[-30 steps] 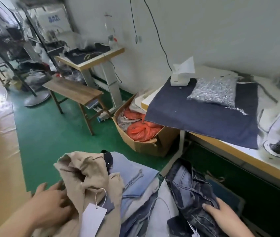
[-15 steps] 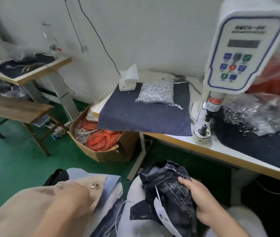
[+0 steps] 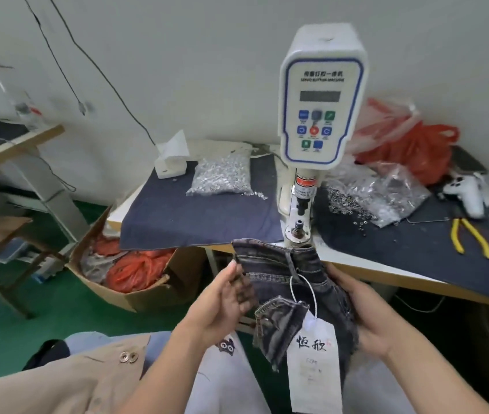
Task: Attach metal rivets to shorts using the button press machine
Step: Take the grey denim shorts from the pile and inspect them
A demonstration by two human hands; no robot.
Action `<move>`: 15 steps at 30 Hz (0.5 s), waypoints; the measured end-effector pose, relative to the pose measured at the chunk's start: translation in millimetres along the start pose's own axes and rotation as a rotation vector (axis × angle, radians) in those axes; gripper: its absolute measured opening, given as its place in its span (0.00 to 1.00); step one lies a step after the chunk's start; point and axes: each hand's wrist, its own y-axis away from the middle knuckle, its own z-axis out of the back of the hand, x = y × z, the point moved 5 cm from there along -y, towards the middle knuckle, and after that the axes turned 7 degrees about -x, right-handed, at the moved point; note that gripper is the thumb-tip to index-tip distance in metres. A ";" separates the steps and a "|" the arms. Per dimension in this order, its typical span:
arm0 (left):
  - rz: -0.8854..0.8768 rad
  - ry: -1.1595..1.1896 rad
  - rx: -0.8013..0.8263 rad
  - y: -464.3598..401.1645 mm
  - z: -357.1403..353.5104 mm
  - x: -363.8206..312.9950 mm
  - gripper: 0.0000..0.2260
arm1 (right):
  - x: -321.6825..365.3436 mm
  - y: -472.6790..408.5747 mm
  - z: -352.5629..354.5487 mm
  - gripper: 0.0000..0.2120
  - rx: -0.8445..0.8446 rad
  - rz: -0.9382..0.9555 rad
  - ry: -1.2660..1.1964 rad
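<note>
I hold a pair of dark denim shorts (image 3: 279,273) in front of me, just below the table edge. My left hand (image 3: 222,300) grips the left side of the waistband, and my right hand (image 3: 365,312) grips the right side. A white paper tag (image 3: 315,363) hangs from the shorts on a string. The white button press machine (image 3: 321,109) stands on the table straight ahead, its die post (image 3: 298,227) just above the shorts. A clear bag of metal rivets (image 3: 222,174) lies left of the machine; loose rivets (image 3: 348,204) are spread to its right.
Yellow pliers (image 3: 473,237) and a white handheld device (image 3: 467,189) lie at the table's right. A cardboard box (image 3: 135,294) with orange bags sits on the green floor at left. Tan shorts (image 3: 58,380) with two snaps lie on my lap at lower left.
My view swung right from the floor and garment pile to the machine. My right hand lifted the dark shorts up toward the machine, and my left hand left the tan garment and took hold of them.
</note>
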 end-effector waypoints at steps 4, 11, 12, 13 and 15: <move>-0.009 -0.122 0.023 -3.3 -23.8 -5.3 0.29 | 7.3 -1.8 12.5 0.26 -0.135 0.040 0.181; -0.075 0.134 -0.203 -4.0 -29.8 -15.1 0.13 | 32.4 8.7 8.4 0.46 -0.353 0.221 0.725; -0.093 0.162 -0.234 -1.3 -27.7 -20.3 0.12 | 37.9 12.3 8.3 0.50 -0.418 0.319 0.909; -0.108 0.185 -0.254 1.1 -26.1 -24.6 0.12 | 43.8 13.7 2.9 0.52 -0.515 0.413 1.115; -0.120 0.205 -0.252 5.2 -28.8 -29.0 0.12 | 45.3 21.1 -9.6 0.49 -0.652 0.586 1.359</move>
